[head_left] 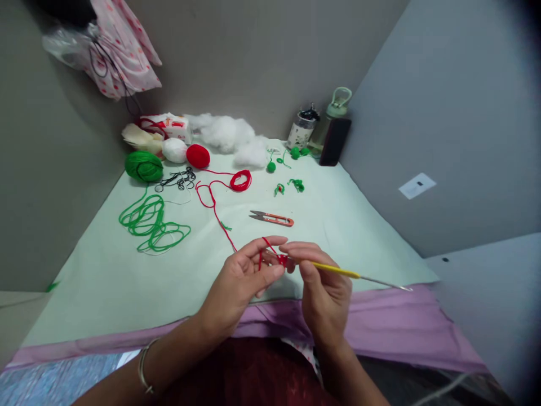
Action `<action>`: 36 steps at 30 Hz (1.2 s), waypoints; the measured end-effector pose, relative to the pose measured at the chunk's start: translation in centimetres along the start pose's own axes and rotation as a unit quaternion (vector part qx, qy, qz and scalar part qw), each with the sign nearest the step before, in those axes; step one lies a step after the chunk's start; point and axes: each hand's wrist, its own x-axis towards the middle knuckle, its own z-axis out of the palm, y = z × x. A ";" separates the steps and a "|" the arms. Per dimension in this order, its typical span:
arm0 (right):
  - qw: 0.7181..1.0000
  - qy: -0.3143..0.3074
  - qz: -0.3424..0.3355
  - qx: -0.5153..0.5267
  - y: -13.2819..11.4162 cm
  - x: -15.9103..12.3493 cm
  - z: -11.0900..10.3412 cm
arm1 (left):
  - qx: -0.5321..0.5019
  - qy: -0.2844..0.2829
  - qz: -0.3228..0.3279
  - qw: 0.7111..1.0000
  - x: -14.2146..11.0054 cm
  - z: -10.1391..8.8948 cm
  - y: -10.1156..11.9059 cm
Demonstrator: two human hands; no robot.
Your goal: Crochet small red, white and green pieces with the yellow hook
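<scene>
My left hand [247, 270] pinches a small red crocheted piece [283, 260] between thumb and fingers. Red yarn [224, 228] runs over its raised index finger and back across the table. In my right hand [323, 285] is a crochet hook [336, 270] with a yellow grip, held like a pen. One metal end of the hook points out to the right; the other end meets the red piece, its tip hidden by the fingers. Beyond my hands lie orange thread snips [271, 218], blades pointing left.
A red yarn ball [198, 156], a white ball [174, 150] and a green ball [143, 166] sit at the back left, near white stuffing [226, 134]. Loose green yarn [152, 223] spreads at left. A phone [335, 142] leans against a bottle [338, 104] beside a pen cup [301, 131].
</scene>
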 end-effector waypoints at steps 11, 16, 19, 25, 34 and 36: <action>0.938 -0.060 -0.205 -0.274 0.3 -1.4 -0.8 | -0.056 0.008 -0.040 0.998 0.2 0.4 -0.2; 0.989 0.040 -0.095 -0.107 -0.1 -0.8 -0.7 | -0.123 0.003 -0.069 0.990 0.7 -0.2 -0.2; 0.998 0.062 -0.008 0.020 -0.4 0.0 -0.8 | -0.126 0.012 -0.065 0.990 0.8 -0.5 0.1; 0.994 0.037 0.037 0.094 -0.1 0.4 -0.8 | -0.059 0.029 -0.020 0.998 0.4 -0.2 0.2; 0.998 -0.008 -0.024 -0.061 -0.1 -0.2 -0.7 | 0.037 0.036 0.007 0.999 0.5 0.2 0.0; 0.982 -0.023 -0.104 -0.154 0.1 -0.7 -0.7 | 0.008 0.040 -0.005 0.999 0.6 0.4 -0.2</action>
